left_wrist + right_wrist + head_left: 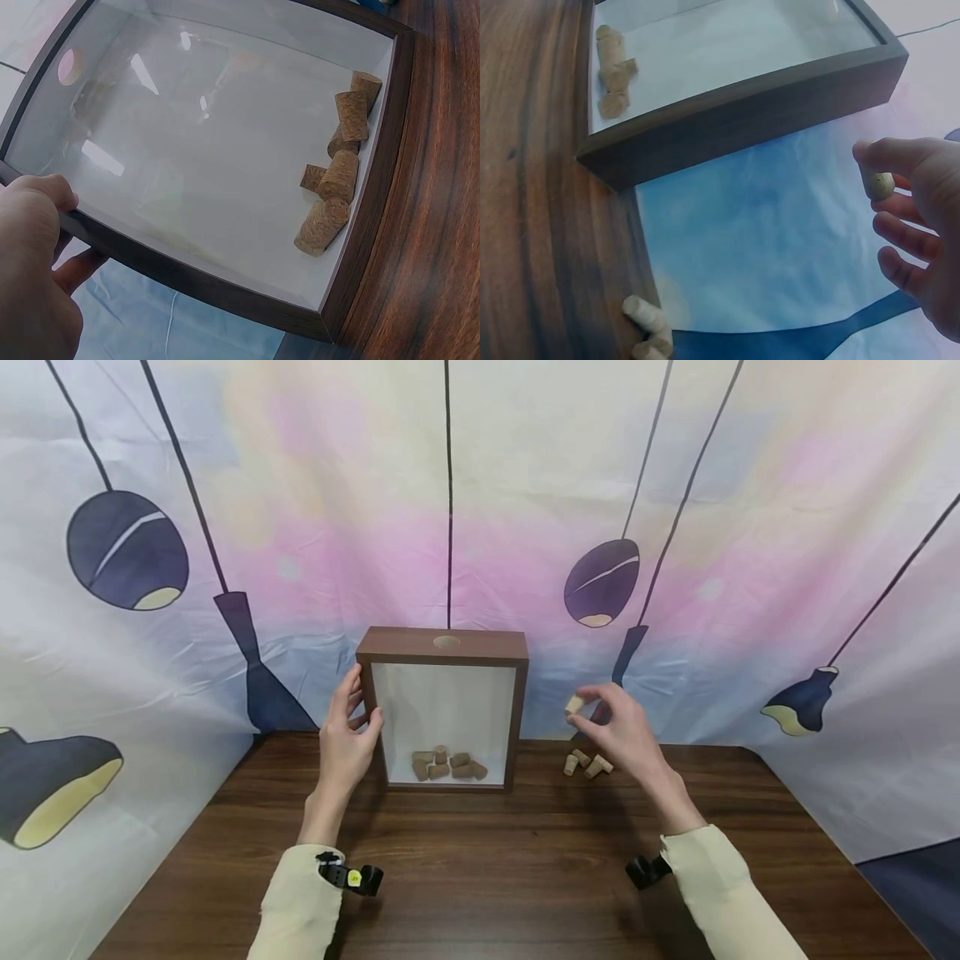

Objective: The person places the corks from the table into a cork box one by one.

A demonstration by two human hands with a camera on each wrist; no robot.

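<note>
An upright box frame (pixel 480 647) in brown wood, with a clear front and a round hole in its top, stands on the table. Several cork stoppers (pixel 438 771) lie inside along its bottom. My left hand (pixel 347 743) grips the frame's left side, the thumb at the front edge and the fingers along the side. To the right of the frame and apart from it, my right hand (pixel 626 731) pinches one cork stopper (pixel 881 186) between thumb and forefinger, held up above the table. Its other fingers are loosely bent in the right wrist view.
Several loose cork stoppers (pixel 592 768) lie in a small group on the dark wooden table (pixel 510 868), below my right hand. A printed cloth (pixel 337 527) with painted lamps hangs right behind the frame and along both sides.
</note>
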